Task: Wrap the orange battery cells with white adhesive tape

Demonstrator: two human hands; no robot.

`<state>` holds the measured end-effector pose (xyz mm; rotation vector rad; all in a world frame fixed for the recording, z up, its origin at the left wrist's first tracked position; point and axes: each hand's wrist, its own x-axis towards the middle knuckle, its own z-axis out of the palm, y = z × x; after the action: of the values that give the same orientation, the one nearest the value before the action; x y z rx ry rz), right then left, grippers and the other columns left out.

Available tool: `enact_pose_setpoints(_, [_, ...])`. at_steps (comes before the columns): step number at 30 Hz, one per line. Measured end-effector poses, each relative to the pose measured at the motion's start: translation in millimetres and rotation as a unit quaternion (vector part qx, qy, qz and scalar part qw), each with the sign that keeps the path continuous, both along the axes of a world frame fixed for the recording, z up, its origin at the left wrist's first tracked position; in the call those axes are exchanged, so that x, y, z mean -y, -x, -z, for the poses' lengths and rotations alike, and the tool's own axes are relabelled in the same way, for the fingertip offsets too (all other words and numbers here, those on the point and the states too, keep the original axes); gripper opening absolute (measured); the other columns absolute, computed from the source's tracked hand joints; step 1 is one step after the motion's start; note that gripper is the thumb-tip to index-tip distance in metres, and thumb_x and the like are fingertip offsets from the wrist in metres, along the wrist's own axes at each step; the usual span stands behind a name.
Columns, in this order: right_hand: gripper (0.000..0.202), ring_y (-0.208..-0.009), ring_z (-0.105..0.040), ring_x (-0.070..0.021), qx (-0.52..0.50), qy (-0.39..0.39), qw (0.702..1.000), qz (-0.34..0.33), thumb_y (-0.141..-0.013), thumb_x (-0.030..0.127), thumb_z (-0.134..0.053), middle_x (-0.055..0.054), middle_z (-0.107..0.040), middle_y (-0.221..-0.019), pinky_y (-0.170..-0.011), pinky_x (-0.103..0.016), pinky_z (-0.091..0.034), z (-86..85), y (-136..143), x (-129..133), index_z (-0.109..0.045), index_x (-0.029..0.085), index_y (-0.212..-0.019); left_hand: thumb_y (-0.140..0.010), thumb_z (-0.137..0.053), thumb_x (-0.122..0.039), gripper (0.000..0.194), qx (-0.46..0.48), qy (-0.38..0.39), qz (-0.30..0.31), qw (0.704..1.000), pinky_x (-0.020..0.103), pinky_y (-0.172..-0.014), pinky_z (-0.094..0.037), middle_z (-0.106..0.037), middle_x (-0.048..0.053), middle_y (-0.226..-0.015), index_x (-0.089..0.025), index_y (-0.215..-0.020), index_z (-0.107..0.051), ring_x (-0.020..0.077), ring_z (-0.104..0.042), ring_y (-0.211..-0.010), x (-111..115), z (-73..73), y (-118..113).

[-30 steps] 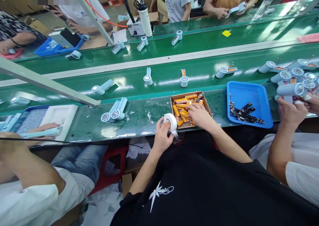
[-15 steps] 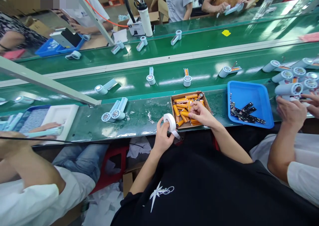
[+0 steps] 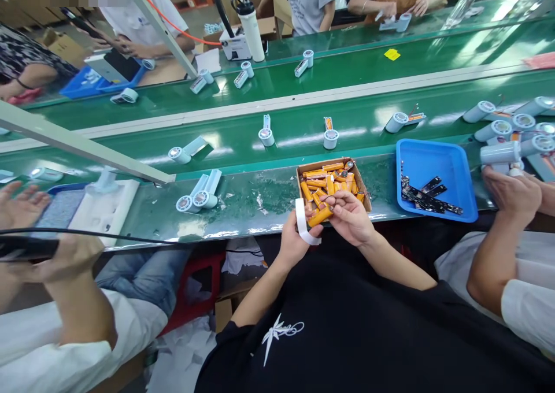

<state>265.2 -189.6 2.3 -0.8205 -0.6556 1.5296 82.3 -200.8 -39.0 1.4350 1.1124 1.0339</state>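
Battery (image 3: 319, 216) is pinched at one end by the right hand (image 3: 353, 218), left hand (image 3: 295, 240) gripping tape (image 3: 302, 222); battery's long axis slants down-left.

A matte white ring-shaped roll of tape (image 3: 300, 217) stands on edge in the left hand (image 3: 297, 238), its white band curving toward the lower right, at the near edge of the glossy green counter (image 3: 243, 219); a smooth orange cylindrical cell (image 3: 319, 217) is held in the fingertips of the right hand (image 3: 352, 219), just beside the tape; it is tilted, right end higher, above the box's near edge; the shallow open brown cardboard box (image 3: 365, 193) sits along the counter's near edge, its front partly hidden; loose orange cylinders (image 3: 332, 183) fill it in a jumble, pointing various ways.
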Motion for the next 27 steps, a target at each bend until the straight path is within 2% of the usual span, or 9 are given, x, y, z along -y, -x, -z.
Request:
enact_pose_setpoints(5, [0.035, -0.106, -0.072, -0.0272, 0.009, 0.016, 1.0, 0.016, -0.075, 0.043, -0.083, 0.0, -0.071, -0.084, -0.096, -0.053, -0.059, -1.1, -4.4, 4.8, -0.06, 0.031, -0.098, -0.078, -0.089, -0.047, 0.044, 0.142, 0.024, -0.041, 0.989, 0.045, -0.098, -0.063, -0.072, 0.004, -0.102, -0.022, -0.099, -0.059, 0.0282, -0.075, -0.112, 1.6, -0.3, -6.1])
enact_pose_setpoints(9, [0.032, -0.088, -0.073, -0.027, -0.021, 0.002, 1.0, -0.022, -0.074, 0.049, -0.08, 0.002, -0.062, -0.064, -0.091, -0.054, -0.06, -2.9, -9.6, 7.3, -0.061, 0.029, -0.09, -0.085, -0.081, -0.053, 0.046, 0.145, 0.014, -0.093, 0.985, 0.046, -0.1, -0.062, -0.074, 0.01, -0.112, -0.022, -0.109, -0.058, 0.0313, -0.073, -0.118, 0.1, -2.4, -0.4])
enact_pose_setpoints(12, [0.032, -0.08, -0.072, -0.0256, -0.01, -0.018, 0.997, -0.081, -0.074, 0.047, -0.082, 0.001, -0.065, -0.063, -0.083, -0.05, -0.062, -0.4, -9.8, 7.4, -0.063, 0.027, -0.09, -0.093, -0.069, -0.058, 0.045, 0.107, -0.023, -0.113, 0.988, 0.045, -0.096, -0.063, -0.073, 0.015, -0.122, -0.022, -0.117, -0.057, 0.031, -0.073, -0.117, 0.5, -1.6, 5.3])
enact_pose_setpoints(17, [0.051, -0.111, -0.071, -0.0276, 0.042, -0.018, 0.999, 0.027, -0.078, 0.057, -0.08, -0.007, -0.076, -0.114, -0.091, -0.05, -0.062, 4.4, -19.5, -0.9, -0.061, 0.032, -0.117, -0.096, -0.065, -0.052, 0.04, -0.009, -0.129, -0.102, 0.986, 0.045, -0.093, -0.063, -0.067, 0.018, -0.134, -0.022, -0.123, -0.057, 0.0294, -0.072, -0.114, 1.7, -1.2, 21.2])
enact_pose_setpoints(18, [0.054, -0.117, -0.069, -0.0281, 0.075, -0.038, 0.996, 0.001, -0.079, 0.059, -0.08, -0.009, -0.074, -0.124, -0.095, -0.049, -0.061, 4.2, -22.0, -2.3, -0.061, 0.032, -0.122, -0.097, -0.065, -0.048, 0.037, -0.035, -0.152, -0.088, 0.984, 0.046, -0.094, -0.062, -0.066, 0.018, -0.136, -0.022, -0.122, -0.059, 0.0295, -0.072, -0.115, 1.4, -2.5, 24.2])
enact_pose_setpoints(20, [0.06, -0.121, -0.069, -0.0284, 0.17, -0.084, 0.975, -0.116, -0.078, 0.056, -0.084, -0.01, -0.071, -0.134, -0.1, -0.047, -0.059, 2.3, -25.0, -3.4, -0.064, 0.029, -0.129, -0.096, -0.067, -0.041, 0.032, -0.088, -0.199, -0.048, 0.975, 0.048, -0.097, -0.06, -0.065, 0.017, -0.135, -0.022, -0.121, -0.061, 0.0298, -0.07, -0.116, 0.3, -7.6, 28.1])
enact_pose_setpoints(23, [0.055, -0.112, -0.074, -0.027, 0.307, -0.126, 0.907, -0.258, -0.081, 0.047, -0.086, -0.008, -0.077, -0.125, -0.102, -0.044, -0.059, -1.2, -23.8, -2.1, -0.072, 0.025, -0.13, -0.094, -0.069, -0.033, 0.031, -0.155, -0.257, 0.007, 0.954, 0.049, -0.099, -0.058, -0.069, 0.013, -0.119, -0.022, -0.122, -0.062, 0.0292, -0.068, -0.113, -3.6, -20.7, 29.0])
enact_pose_setpoints(25, [0.044, -0.108, -0.076, -0.027, 0.358, -0.129, 0.889, -0.255, -0.084, 0.042, -0.083, -0.007, -0.08, -0.118, -0.103, -0.044, -0.059, -1.0, -22.8, -2.0, -0.077, 0.025, -0.125, -0.093, -0.07, -0.032, 0.031, -0.195, -0.294, 0.031, 0.935, 0.05, -0.098, -0.058, -0.07, 0.012, -0.108, -0.021, -0.121, -0.062, 0.03, -0.066, -0.111, -7.1, -30.7, 29.4])
enact_pose_setpoints(27, [0.037, -0.11, -0.076, -0.0281, 0.375, -0.113, 0.898, -0.199, -0.084, 0.04, -0.083, -0.007, -0.081, -0.115, -0.106, -0.046, -0.058, 2.1, -25.1, -4.1, -0.081, 0.025, -0.117, -0.092, -0.072, -0.035, 0.037, -0.239, -0.325, 0.056, 0.913, 0.055, -0.1, -0.056, -0.07, 0.011, -0.104, -0.019, -0.123, -0.061, 0.0321, -0.066, -0.11, -10.7, -39.9, 31.8])
